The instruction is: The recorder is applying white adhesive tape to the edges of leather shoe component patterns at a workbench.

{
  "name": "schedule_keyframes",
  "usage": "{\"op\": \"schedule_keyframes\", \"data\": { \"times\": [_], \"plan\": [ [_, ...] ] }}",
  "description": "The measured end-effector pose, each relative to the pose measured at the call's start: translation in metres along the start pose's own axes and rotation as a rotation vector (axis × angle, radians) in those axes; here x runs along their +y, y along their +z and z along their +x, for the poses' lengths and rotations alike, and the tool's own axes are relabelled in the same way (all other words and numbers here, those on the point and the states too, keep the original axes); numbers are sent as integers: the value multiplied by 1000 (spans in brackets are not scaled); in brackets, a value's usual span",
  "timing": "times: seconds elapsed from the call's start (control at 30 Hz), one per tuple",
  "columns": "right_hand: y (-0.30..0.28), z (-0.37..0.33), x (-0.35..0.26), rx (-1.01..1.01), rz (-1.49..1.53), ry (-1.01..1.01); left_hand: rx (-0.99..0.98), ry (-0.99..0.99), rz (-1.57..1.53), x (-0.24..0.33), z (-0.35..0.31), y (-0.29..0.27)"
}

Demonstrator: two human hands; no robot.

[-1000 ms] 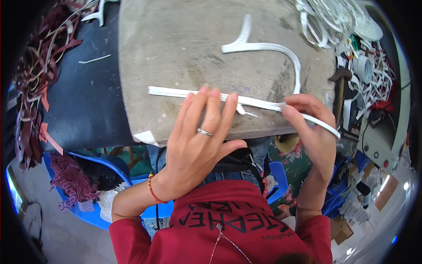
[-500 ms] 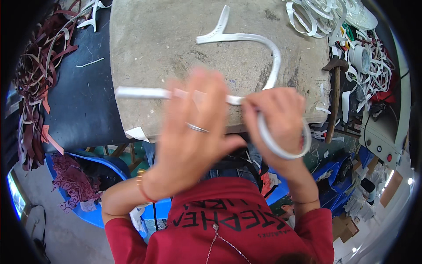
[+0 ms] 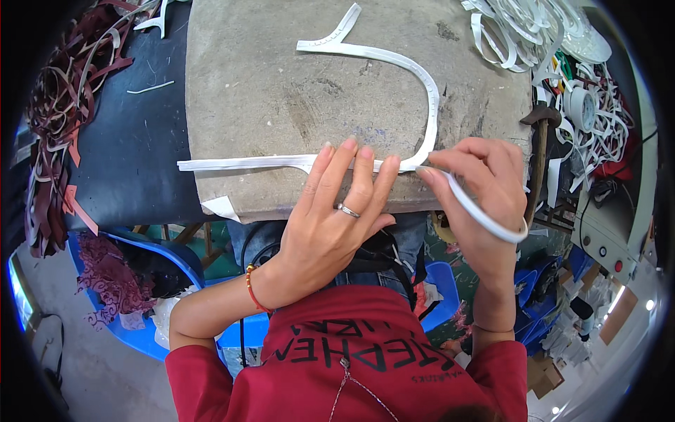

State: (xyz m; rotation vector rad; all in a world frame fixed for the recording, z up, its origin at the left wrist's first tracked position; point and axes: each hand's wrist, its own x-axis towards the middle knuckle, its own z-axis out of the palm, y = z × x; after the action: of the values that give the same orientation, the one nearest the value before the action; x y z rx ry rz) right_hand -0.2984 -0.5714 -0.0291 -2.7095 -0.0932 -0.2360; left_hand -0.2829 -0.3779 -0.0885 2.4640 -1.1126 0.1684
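A long white leather-like strip [image 3: 433,91] lies curved on the grey stone slab [image 3: 246,91], with a forked end at the far side and a straight tail running left past the slab's edge. My left hand [image 3: 337,190] rests over its near stretch, fingers extended and fingertips pressing on the strip. Just right of them, my right hand [image 3: 485,190] has thumb and index finger closed at the strip's near bend. A narrow white band [image 3: 485,219] arcs from that pinch around the right hand. Whether this band joins the strip is hidden by the fingers.
A wooden-handled hammer [image 3: 540,141] lies at the slab's right, near a white tape roll [image 3: 580,109] and tangled white strips [image 3: 510,32]. Dark red strips [image 3: 63,105] hang at the left. A small white scrap [image 3: 221,208] sits at the slab's near-left corner.
My left hand has come down and right, its fingers now resting on the strip. The right hand has shifted right and its fingers have risen. The strip's tail has moved slightly nearer.
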Motion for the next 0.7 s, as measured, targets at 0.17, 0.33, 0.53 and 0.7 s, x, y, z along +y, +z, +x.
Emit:
{"op": "schedule_keyframes", "data": {
  "times": [0.17,0.33,0.53,0.7],
  "plan": [
    [0,15,5,-12,-77,-194,-17,23,53,-4,-2,1],
    [10,10,19,-102,74,-154,-26,58,99,-2,-1,3],
    [26,6,12,-17,61,-206,-136,52,172,-26,12,-35],
    [47,1,-17,111,34,-199,-32,-73,-124,-3,-3,-16]
  ]
}}
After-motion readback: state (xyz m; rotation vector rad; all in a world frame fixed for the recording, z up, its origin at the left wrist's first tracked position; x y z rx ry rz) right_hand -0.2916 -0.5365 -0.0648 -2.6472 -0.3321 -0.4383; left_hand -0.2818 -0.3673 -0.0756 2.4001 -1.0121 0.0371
